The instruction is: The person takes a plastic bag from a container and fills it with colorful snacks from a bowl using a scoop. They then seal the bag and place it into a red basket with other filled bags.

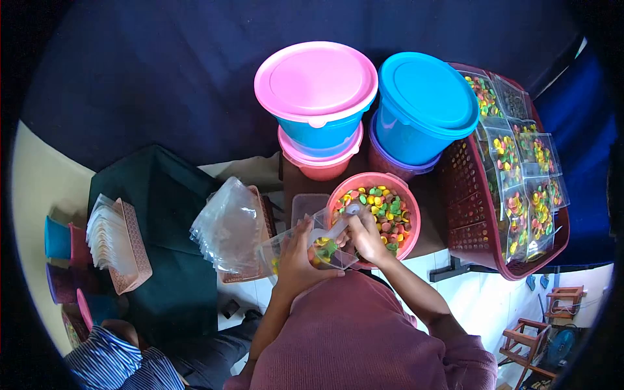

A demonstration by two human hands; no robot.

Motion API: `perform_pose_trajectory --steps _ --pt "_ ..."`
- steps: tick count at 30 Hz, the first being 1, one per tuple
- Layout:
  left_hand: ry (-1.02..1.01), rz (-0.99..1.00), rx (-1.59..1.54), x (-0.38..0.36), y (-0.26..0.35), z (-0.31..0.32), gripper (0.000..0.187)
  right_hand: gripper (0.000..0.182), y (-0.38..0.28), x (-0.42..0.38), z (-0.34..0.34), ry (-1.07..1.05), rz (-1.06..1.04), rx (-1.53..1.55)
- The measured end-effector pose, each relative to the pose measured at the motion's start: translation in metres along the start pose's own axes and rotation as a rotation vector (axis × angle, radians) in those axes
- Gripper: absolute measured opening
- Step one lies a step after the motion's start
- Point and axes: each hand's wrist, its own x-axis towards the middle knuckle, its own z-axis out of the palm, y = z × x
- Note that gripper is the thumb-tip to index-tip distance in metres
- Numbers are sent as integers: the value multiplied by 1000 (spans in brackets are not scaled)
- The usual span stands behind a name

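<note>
A pink tub (416, 224) holds many small yellow, green, red and brown pieces. Over its near left rim, my right hand (365, 239) is wrapped round the handle of a whitish scoop (335, 229). The scoop's lower end reaches into a clear plastic bag (276, 250), where some coloured pieces show. My left hand (300, 261) grips this bag just left of the tub. Behind the bag, a clear container (309, 205) is partly hidden. To the left, a stack of empty clear bags (227, 224) lies on a basket (265, 214).
Stacked lidded tubs, pink-topped (315, 81) and blue-topped (426, 101), stand behind. On the right, a maroon basket (465, 195) bears filled bags (506, 156). A pink basket (138, 250) with bags stands at left. Another person's striped sleeve (107, 357) shows at lower left.
</note>
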Motion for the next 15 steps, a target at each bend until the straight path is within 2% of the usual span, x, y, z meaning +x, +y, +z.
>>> perform_pose_trajectory --steps 3,7,9,13,15 --pt "-10 -11 27 -1 2 0 115 18 -6 -6 1 -20 -67 -162" --pt "-13 -27 -5 -1 2 0 114 11 -10 -10 -4 -79 -68 -95" --pt "-21 -34 9 -1 2 -1 115 9 -7 -10 -7 -102 -158 -106" --pt "-20 -37 6 -3 2 -1 115 10 -15 -12 -18 -113 -202 -86" --pt "-25 -51 20 -3 2 -1 115 10 -23 -12 -23 -54 -310 -38"
